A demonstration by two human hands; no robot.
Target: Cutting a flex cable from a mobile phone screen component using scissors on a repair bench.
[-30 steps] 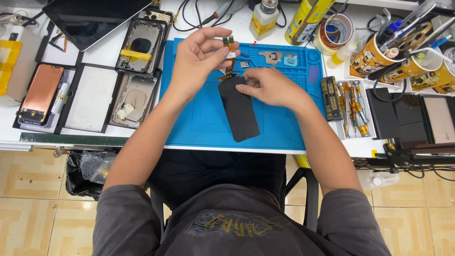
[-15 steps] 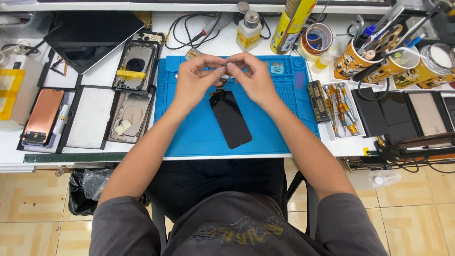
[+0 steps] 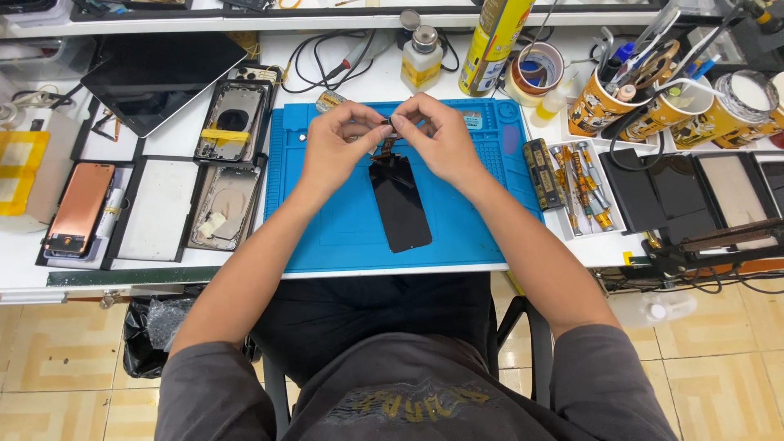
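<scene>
My left hand point(image 3: 336, 147) and right hand point(image 3: 437, 139) pinch a small part point(image 3: 389, 124) together above the black screen point(image 3: 398, 202) lying mid blue mat point(image 3: 474, 229), open mat either side, white worktop point(image 3: 171, 233) crowded around.

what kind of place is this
Most likely a phone repair workbench. A black phone screen lies on a blue repair mat, opened phone housings sit in trays beside it, and a rack of small screwdrivers and cups of tools stand nearby.
</scene>
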